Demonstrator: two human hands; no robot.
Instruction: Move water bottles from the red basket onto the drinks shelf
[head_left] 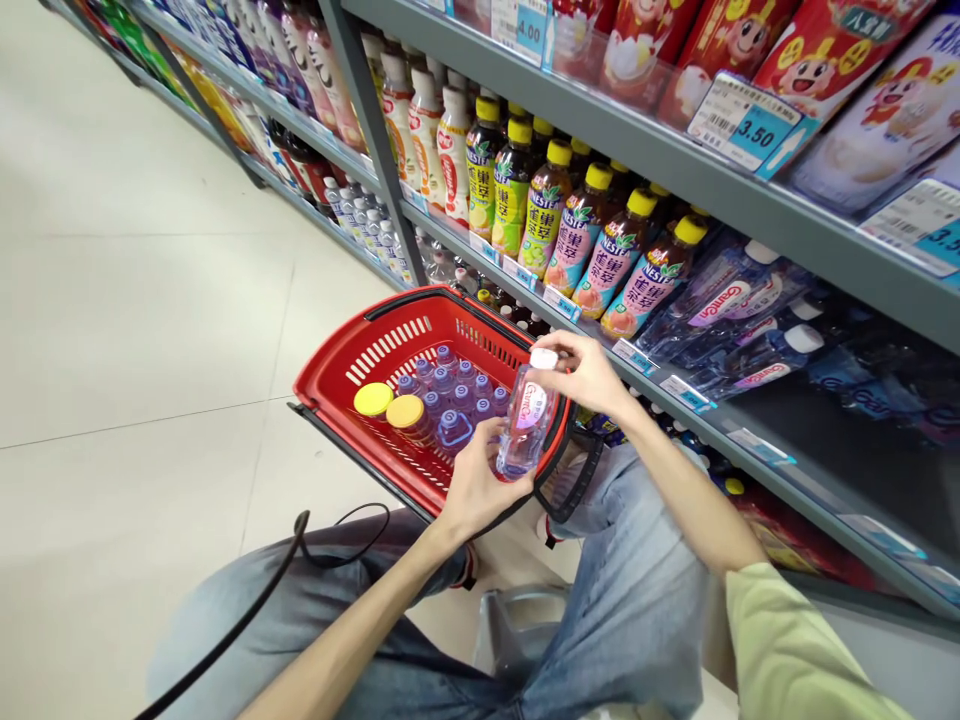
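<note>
A clear water bottle (529, 415) with a white cap and a pink-and-white label is held tilted over the right end of a red shopping basket (330, 370). My right hand (589, 372) grips it near the cap with thumb and fingers. Lower down, my left hand (480, 480) has its fingers around the bottle's base. Inside the basket stand several small bottles with blue-purple caps (442, 380). Beside them are two containers with yellow lids (405, 411).
Shelves of drinks run along the right. Nestea bottles (585, 240) with yellow caps stand upright, and similar water bottles (765, 360) lie on their sides beside them. Price tags (686, 392) line the shelf edge. A black cable (247, 630) crosses my leg; a grey stool (495, 630) is below me.
</note>
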